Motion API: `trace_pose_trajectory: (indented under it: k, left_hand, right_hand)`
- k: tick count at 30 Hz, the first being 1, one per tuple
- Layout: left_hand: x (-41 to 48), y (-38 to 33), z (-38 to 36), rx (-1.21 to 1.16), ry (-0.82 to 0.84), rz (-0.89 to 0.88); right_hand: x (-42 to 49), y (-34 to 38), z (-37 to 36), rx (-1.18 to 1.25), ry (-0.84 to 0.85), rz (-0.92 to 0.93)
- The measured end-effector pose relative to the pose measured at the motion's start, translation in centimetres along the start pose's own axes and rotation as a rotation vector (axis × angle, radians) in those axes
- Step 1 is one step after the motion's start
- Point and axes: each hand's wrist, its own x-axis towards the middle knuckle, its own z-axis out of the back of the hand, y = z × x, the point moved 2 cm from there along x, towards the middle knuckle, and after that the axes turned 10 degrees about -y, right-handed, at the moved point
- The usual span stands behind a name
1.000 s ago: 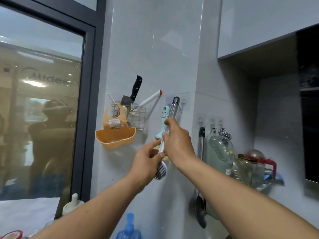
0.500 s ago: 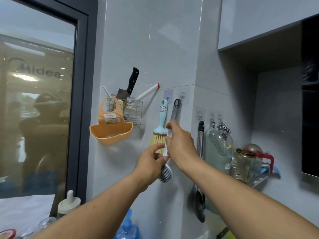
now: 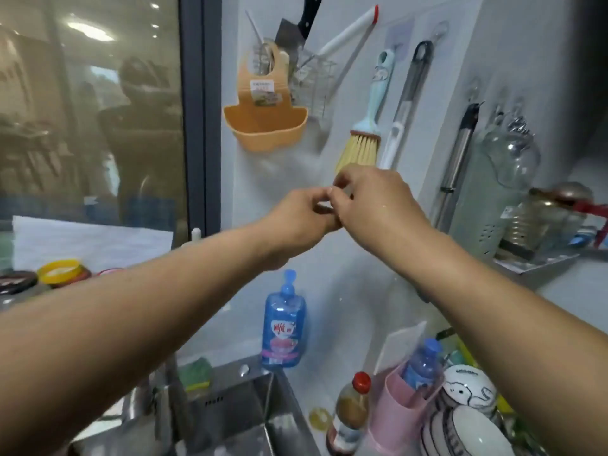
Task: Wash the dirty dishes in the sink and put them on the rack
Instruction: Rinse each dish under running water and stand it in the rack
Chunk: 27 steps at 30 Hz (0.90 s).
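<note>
**Two hands meet under one hung utensil**

Two hands are raised in front of the tiled wall (image 3: pixel 329 291). The left hand (image 3: pixel 301 213) and the right hand (image 3: pixel 378 202) touch at the fingertips. The fingers (image 3: pixel 339 192) of both are curled in toward each other, and I cannot tell whether they pinch anything.

Three long tools hang in a row above them:
- one brush (image 3: pixel 360 146) with a pale blue handle and yellow bristles
- one steel-handled utensil (image 3: pixel 406 97) just to its right
- one dark steel handle (image 3: pixel 460 143) further right

The utensil has a dark loop at the top, a shiny grey shaft and a white lower section. It hangs by the loop from one clear hook (image 3: pixel 439 26). Its long axis runs steeply, with the loop end up and to the right and the white end down and to the left. Its lowest part is hidden behind the right hand.

Left of the brush, one wire basket (image 3: pixel 316 83) holds one black-handled knife (image 3: pixel 297 26). One orange holder (image 3: pixel 266 126) hangs in front of the basket.

Below are one steel sink (image 3: pixel 237 419) and one green sponge (image 3: pixel 195 373) at its back edge. One blue soap bottle (image 3: pixel 284 327) stands against the wall. One red-capped bottle (image 3: pixel 352 413) stands beside the sink.

At the lower right one white bowl (image 3: pixel 470 390) with a drawn figure sits above more dishes standing on edge. Those are too blurred to count.
</note>
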Motion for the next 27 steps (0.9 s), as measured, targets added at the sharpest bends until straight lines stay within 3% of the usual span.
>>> trace_pose_trajectory:
  k: [1,3,6,15,21,24,27]
  left_hand:
    - [-5.4,4.6,2.5,0.039,-0.019,0.183]
    - [-7.7,5.3,4.8,-0.023,0.004,0.240]
    - [-13.0,8.6,7.8,-0.089,-0.098,0.393]
    - [-27.3,18.9,11.2,-0.353,-0.591,0.697]
    - [-35.3,29.5,9.4,-0.491,-0.715,1.209]
    - [-38.6,34.3,8.6,-0.569,-0.777,1.400]
    - [-40.3,37.7,7.8,-0.606,-0.865,1.484]
  right_hand:
    - [-4.2,2.1,-4.1,0.137,0.146,-0.021]
    - [-5.8,2.2,-4.7,0.243,0.156,-0.031]
    - [-10.1,2.7,-8.7,0.401,0.268,-0.106]
    - [-24.0,4.7,-19.6,0.777,0.722,-0.506]
    - [-34.0,3.7,-26.4,0.717,1.047,-0.837]
    - [-39.3,4.7,-28.4,0.650,1.271,-0.874]
    - [-42.4,6.8,-30.2,0.621,1.367,-0.885]
